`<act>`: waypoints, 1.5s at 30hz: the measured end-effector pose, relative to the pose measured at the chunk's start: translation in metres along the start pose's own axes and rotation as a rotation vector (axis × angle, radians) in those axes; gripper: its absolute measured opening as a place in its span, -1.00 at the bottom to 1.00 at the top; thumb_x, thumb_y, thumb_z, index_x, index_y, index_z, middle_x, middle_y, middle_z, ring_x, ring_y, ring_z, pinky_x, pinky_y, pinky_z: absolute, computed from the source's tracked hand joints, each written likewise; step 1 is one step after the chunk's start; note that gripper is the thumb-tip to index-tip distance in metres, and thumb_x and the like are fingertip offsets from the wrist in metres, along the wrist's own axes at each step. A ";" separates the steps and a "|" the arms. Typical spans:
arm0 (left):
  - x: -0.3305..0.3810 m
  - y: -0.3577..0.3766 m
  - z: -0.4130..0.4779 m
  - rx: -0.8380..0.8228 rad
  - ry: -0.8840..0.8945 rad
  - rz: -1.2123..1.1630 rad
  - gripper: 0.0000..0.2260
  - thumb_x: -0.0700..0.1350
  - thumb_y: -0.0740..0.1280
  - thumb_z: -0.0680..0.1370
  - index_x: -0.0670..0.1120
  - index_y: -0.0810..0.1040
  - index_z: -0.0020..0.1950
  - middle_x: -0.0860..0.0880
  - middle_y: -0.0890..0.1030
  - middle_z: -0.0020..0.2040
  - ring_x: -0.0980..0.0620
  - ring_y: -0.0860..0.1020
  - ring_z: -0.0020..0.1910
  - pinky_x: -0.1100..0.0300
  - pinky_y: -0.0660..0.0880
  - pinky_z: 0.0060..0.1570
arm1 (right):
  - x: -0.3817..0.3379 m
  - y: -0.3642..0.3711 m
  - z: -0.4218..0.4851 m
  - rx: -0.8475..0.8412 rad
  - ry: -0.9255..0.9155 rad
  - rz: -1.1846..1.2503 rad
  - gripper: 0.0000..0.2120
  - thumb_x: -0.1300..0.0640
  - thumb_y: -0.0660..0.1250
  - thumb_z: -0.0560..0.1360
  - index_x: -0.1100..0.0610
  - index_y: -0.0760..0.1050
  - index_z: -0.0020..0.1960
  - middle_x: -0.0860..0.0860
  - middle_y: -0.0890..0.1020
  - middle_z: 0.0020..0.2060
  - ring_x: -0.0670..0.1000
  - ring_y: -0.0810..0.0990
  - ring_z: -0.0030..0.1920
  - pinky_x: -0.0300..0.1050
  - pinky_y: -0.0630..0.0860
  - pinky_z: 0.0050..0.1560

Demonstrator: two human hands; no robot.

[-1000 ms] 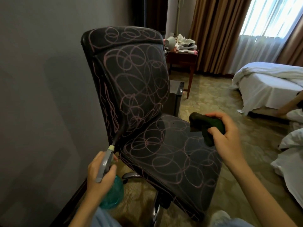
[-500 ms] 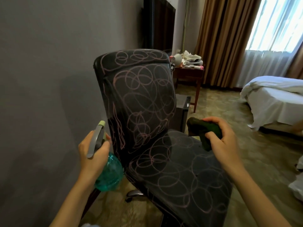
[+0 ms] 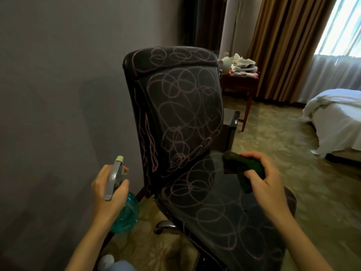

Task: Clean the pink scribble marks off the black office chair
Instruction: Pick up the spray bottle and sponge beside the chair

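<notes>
1. Beside grey wall (image 3: 58, 94): one black office chair (image 3: 195, 192), pink scribble marks (image 3: 181, 106) covering back and seat.
2. Left grip (image 3: 109, 190) holds one teal spray bottle (image 3: 126, 216).
3. Right grip (image 3: 267, 182) clutches one green wad (image 3: 242, 166), probably cloth.

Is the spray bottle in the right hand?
No, the left hand grips the spray bottle, while the right hand holds a green cloth.

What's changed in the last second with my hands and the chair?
The left hand has raised the teal spray bottle with grey trigger from low beside the seat up beside the backrest of the black office chair. Nothing was taken or released. The right hand still grips the dark green cloth over the seat; the pink scribble marks remain.
</notes>
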State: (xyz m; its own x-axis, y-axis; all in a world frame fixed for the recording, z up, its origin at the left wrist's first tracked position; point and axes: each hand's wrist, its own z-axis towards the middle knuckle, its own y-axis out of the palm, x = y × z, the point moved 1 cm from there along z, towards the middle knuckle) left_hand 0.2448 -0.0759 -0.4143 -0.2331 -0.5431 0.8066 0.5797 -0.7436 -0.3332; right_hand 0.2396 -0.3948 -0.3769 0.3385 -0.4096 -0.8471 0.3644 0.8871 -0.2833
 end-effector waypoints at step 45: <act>-0.394 0.146 -0.073 -0.088 -0.460 0.155 -0.87 -0.10 0.37 0.52 -0.12 0.48 -0.15 -0.08 0.49 -0.19 0.08 0.50 -0.25 0.20 0.39 -0.23 | 0.173 0.266 -0.088 -0.413 0.183 0.066 -0.59 0.19 0.25 0.31 -0.21 0.48 0.05 -0.14 0.52 0.04 -0.08 0.51 0.04 -0.10 0.45 -0.02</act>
State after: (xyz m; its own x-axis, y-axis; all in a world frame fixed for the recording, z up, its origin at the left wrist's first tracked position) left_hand 0.3643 0.0011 -0.8162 0.2310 -0.4361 0.8698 0.5078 -0.7085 -0.4901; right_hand 0.3186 -0.2114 -0.6386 0.1772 -0.3376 -0.9245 -0.0423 0.9358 -0.3499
